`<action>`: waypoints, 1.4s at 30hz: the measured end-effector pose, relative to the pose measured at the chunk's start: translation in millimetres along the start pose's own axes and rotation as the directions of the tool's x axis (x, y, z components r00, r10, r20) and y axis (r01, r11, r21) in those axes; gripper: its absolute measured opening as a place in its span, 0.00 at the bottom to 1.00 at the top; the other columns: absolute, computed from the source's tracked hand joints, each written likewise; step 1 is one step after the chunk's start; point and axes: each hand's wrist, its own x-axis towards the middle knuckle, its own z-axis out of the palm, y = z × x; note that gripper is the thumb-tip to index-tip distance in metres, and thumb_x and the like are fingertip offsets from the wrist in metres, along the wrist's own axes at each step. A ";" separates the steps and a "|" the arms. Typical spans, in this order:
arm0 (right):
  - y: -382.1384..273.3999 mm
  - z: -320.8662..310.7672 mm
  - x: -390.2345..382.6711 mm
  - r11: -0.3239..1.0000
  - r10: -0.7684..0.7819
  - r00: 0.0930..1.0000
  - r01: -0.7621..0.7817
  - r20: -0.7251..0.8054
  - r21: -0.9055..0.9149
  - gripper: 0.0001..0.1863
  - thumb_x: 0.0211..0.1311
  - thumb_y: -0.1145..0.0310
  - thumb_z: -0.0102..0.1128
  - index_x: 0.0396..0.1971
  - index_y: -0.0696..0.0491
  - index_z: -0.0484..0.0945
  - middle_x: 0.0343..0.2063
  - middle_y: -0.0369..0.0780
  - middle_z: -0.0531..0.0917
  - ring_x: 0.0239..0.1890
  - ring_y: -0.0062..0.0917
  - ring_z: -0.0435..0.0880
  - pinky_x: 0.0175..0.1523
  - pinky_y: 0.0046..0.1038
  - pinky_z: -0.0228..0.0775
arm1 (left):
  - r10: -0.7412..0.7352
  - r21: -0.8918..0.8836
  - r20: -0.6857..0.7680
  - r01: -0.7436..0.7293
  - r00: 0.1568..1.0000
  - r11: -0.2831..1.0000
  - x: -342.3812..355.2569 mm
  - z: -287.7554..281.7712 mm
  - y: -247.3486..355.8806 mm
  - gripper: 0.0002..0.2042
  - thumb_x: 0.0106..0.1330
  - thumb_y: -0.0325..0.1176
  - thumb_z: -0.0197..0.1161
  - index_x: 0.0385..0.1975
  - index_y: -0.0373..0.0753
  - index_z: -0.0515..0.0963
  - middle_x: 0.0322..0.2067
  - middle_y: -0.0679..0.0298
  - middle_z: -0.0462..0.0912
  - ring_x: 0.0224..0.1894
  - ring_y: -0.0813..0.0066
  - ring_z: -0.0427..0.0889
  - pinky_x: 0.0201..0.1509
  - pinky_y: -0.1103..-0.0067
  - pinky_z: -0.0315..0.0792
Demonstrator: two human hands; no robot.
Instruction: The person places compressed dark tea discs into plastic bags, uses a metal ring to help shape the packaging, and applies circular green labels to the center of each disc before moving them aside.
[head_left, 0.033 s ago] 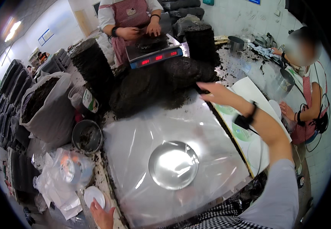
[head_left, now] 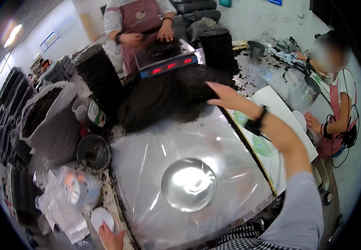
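My right hand (head_left: pixel 226 96) reaches forward, open and empty with fingers outstretched, over the dark, compressed material (head_left: pixel 147 102) heaped at the back of the work surface. My left hand (head_left: pixel 108 235) touches a white round disc (head_left: pixel 102 216) at the lower left, thumb apart from the fingers. Between my hands lies a clear plastic sheet (head_left: pixel 138 175) with a round, shiny metal disc (head_left: pixel 188 185) at its middle. Right of the sheet are white boards with green designs (head_left: pixel 291 137).
A co-worker's hands (head_left: pixel 166 32) are at dark pieces on a digital scale (head_left: pixel 166 66), between two dark stacks (head_left: pixel 213 50). Another person (head_left: pixel 338 116) works at the right. At left are an open sack (head_left: pixel 55 129), a metal bowl (head_left: pixel 93 152) and crumpled plastic bags (head_left: pixel 59 200).
My right hand and forearm have shifted a little to the left and up, over the dark material. My left hand stays at the white disc.
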 end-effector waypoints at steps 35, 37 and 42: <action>-98.6 -132.0 -308.7 0.905 0.372 0.824 -0.218 0.428 -0.366 0.42 0.48 0.55 0.70 0.64 0.48 0.63 0.64 0.47 0.65 0.66 0.45 0.61 0.65 0.47 0.58 | -0.400 -0.233 -0.164 0.358 0.902 0.904 2.8 48.0 -43.1 0.12 0.57 0.37 0.63 0.23 0.33 0.75 0.23 0.52 0.78 0.26 0.52 0.76 0.32 0.62 0.66; -85.6 -131.7 -314.5 0.919 0.375 0.835 -0.280 0.403 -0.276 0.39 0.50 0.52 0.68 0.63 0.47 0.65 0.63 0.47 0.67 0.65 0.44 0.62 0.64 0.43 0.60 | -0.323 -0.318 -0.132 0.268 0.937 0.909 12.7 56.0 -65.1 0.12 0.57 0.37 0.63 0.24 0.32 0.76 0.22 0.52 0.79 0.26 0.54 0.76 0.33 0.64 0.67; -70.6 -125.6 -311.9 0.944 0.320 0.863 -0.255 0.392 -0.208 0.28 0.61 0.55 0.58 0.59 0.48 0.70 0.56 0.47 0.74 0.58 0.43 0.71 0.61 0.36 0.65 | -0.235 -0.539 -0.091 0.151 0.968 0.829 14.6 66.3 -88.8 0.16 0.52 0.38 0.68 0.34 0.31 0.81 0.27 0.53 0.82 0.29 0.57 0.79 0.38 0.67 0.73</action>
